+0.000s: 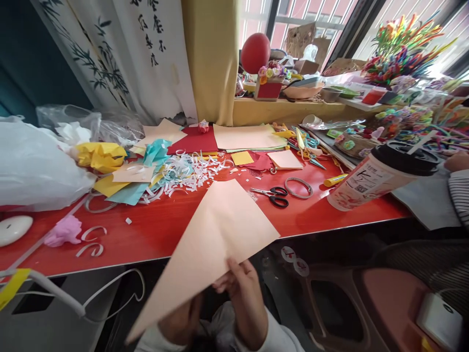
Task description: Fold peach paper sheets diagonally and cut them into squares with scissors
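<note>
Surface: a red table (154,234) strewn with paper scraps (190,173) and scissors (273,194).
Right hand (244,288): raised, fingers pinching the folded peach paper (216,234).
Left hand (179,320): mostly hidden beneath the sheet; grip unclear.
Paper: over the table's near edge.

Both hands hold a folded peach paper sheet (216,239) over the near edge of the red table (154,234): right hand (244,293) pinches its lower edge w/ fingers on top, left hand (179,320) mostly hidden under it. Just beyond the sheet's tip lie black-handled scissors (273,194), a tape ring (298,187) & white paper shreds (190,173). A lidded cup (381,177) lies tilted at right, near another person's striped sleeve (459,195).
</note>
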A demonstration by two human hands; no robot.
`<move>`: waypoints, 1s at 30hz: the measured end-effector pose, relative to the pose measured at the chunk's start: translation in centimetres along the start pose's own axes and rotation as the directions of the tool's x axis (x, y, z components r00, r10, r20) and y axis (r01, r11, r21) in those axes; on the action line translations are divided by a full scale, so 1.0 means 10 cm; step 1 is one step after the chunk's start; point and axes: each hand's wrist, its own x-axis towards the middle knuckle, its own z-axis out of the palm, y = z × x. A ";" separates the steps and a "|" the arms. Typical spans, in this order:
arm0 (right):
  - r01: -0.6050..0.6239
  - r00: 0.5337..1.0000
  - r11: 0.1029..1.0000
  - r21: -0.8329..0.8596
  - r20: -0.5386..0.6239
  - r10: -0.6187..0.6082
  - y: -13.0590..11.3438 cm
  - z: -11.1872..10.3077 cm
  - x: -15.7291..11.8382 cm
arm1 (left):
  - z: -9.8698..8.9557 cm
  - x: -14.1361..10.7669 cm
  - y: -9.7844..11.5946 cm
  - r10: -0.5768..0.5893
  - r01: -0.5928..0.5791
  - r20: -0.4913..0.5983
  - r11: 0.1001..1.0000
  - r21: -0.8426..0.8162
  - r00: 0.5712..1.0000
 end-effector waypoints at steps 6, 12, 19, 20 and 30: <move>-0.246 0.830 0.926 -0.286 0.432 0.354 -0.04 0.04 -0.12 | 0.24 0.06 0.30 0.546 -0.171 0.541 -0.585 0.792 0.639; -0.145 0.908 0.815 -0.561 0.252 0.335 -0.30 -0.45 0.01 | 0.17 0.11 0.35 -0.191 0.407 0.869 -0.824 -0.395 0.457; 0.110 0.983 0.618 -0.778 0.176 0.046 -0.78 -0.75 0.08 | 0.22 0.47 0.40 -0.556 0.627 0.790 -0.526 -0.575 0.259; 0.170 0.985 0.586 -0.793 0.150 -0.083 -0.93 -0.77 0.11 | 0.23 0.51 0.41 -0.590 0.632 0.777 -0.521 -0.574 0.219; 0.124 0.731 -0.492 -0.862 0.415 -0.542 -1.70 -0.86 1.13 | 0.18 0.60 0.47 -0.618 0.649 0.760 -0.498 -0.575 0.200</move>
